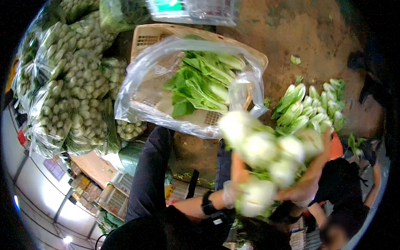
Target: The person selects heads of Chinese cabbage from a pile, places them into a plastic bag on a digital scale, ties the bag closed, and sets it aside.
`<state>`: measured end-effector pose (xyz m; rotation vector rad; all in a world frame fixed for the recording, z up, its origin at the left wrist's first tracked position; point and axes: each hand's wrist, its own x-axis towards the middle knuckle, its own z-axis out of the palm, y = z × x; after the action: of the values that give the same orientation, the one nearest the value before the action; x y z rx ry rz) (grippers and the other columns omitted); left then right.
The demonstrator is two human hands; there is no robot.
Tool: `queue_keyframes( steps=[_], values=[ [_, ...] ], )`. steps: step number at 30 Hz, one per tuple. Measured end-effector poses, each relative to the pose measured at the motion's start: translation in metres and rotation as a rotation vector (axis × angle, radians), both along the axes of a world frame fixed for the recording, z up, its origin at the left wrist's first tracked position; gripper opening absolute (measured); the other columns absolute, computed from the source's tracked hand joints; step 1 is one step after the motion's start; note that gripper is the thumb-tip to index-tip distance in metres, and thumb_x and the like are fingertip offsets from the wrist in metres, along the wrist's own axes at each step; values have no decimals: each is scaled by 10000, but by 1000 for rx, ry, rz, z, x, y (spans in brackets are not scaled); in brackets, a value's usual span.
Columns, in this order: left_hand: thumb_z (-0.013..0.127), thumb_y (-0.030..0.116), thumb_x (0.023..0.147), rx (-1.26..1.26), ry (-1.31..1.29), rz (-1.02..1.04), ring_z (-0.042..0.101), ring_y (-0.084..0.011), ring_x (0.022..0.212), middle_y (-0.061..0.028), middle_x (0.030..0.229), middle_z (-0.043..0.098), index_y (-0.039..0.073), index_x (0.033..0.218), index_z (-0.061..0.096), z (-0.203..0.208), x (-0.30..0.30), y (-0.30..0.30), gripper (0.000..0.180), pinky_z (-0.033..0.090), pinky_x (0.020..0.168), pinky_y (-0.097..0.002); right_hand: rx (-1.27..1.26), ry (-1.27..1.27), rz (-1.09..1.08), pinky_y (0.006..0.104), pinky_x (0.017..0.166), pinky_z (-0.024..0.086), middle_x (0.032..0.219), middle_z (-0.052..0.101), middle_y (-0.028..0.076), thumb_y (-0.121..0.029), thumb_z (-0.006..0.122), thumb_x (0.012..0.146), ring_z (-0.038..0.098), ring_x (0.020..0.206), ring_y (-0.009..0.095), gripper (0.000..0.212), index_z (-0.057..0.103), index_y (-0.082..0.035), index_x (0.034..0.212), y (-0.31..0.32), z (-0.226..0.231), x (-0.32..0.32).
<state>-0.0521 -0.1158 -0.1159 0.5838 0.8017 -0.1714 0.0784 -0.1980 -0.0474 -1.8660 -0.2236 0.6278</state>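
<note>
Several pale-stemmed leafy cabbage heads (261, 150) are gathered in a bundle between my two hands, right of my knees, their white cut ends turned up. My left hand (237, 177) clasps the bundle's left side, orange showing over the fingers and a dark band round the wrist. My right hand (310, 179) wraps the right side. Motion blurs the bundle and both hands. Just beyond stands a tan plastic crate (139, 31) lined with a clear plastic bag (131, 89), its mouth spread wide. Green leafy heads (204, 81) lie inside, toward the bag's right side.
Packed clear bags of vegetables (79, 83) are stacked at the left. More cabbage heads (310, 106) lie in a pile on the brown floor (300, 33) at the right. Another person in dark clothes (346, 196) is at the lower right. A plastic package (193, 10) lies beyond the crate.
</note>
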Motion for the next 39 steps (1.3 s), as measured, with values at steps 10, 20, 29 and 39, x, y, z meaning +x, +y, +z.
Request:
queue_keyframes(
  steps=[10,20,29,39],
  values=[
    [371,332,944,-620,-113,487,454,-262,1144,-94,1286,434,94,1320,322,-47,-22,230,448,367,994,-400,-754,421,1015,339,999,343,1305,380,282,-707,653,507,430,1190,345,1266,167,123,1331,321,-157,50],
    [414,323,924,-268,307,425,496,-243,1074,-95,1215,500,61,1254,427,-202,-17,341,422,422,915,-375,-646,-514,1039,367,953,358,1224,502,188,-694,512,658,481,1116,313,800,544,-90,1181,433,-283,29],
    [565,130,863,435,226,254,506,-188,1045,-96,1120,543,19,1184,487,-168,-31,360,349,427,878,-300,-873,-659,981,499,997,267,1296,419,192,-545,617,660,373,1198,377,749,445,-138,1265,412,-317,36],
    [409,317,903,820,581,-893,523,-343,1064,-185,1188,536,50,1181,521,-272,-27,335,401,410,886,-398,-920,-268,900,724,916,103,1460,112,186,-673,517,690,7,1321,455,863,226,-275,1399,355,-290,-37]
  ],
)
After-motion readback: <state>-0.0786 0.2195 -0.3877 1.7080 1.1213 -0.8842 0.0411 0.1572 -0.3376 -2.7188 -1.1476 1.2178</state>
